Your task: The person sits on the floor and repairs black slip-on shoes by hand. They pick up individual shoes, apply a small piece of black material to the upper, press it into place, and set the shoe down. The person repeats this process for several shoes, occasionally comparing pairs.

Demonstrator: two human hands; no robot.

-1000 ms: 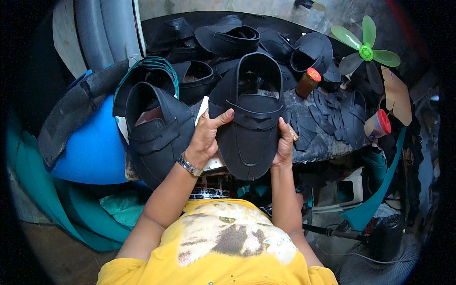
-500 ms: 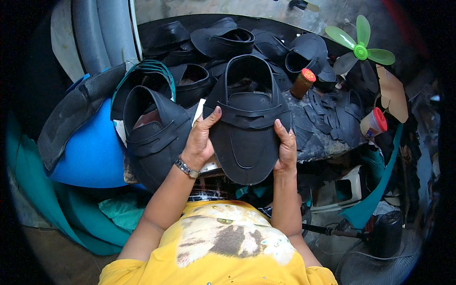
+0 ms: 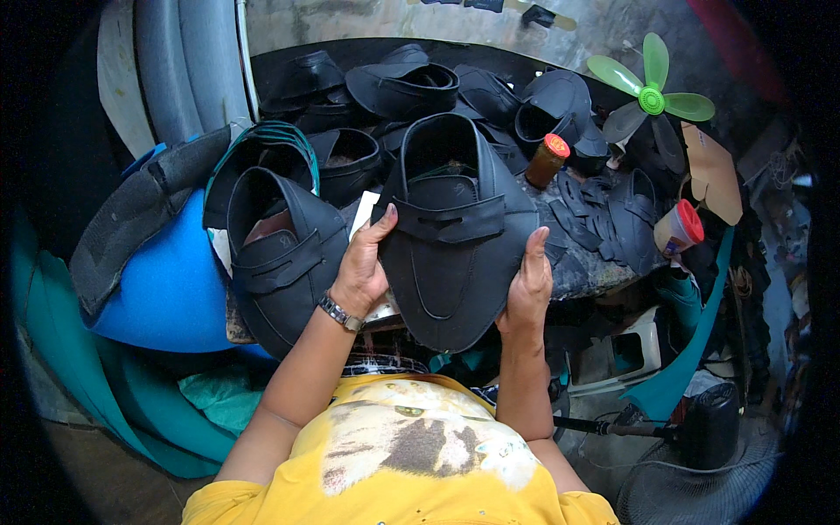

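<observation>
I hold a black shoe upper [image 3: 451, 236] with a strap across its middle, spread flat in front of me, its open mouth pointing away. My left hand [image 3: 363, 267] grips its left edge, thumb laid on the strap; a metal watch sits on that wrist. My right hand [image 3: 528, 284] clasps its right edge, fingers behind the piece. A second, similar black upper [image 3: 284, 254] lies just left of my left hand.
Several more black uppers [image 3: 402, 87] are piled on the dark worktable [image 3: 577, 271] behind. Two small jars with red lids [image 3: 549, 157] [image 3: 678, 229] stand at right among black cut pieces. A green fan [image 3: 652, 98] sits far right, blue foam [image 3: 166, 289] at left.
The upper in my hands has come slightly closer and lower toward me, and my thumbs have shifted along its edges. Both hands keep their hold.
</observation>
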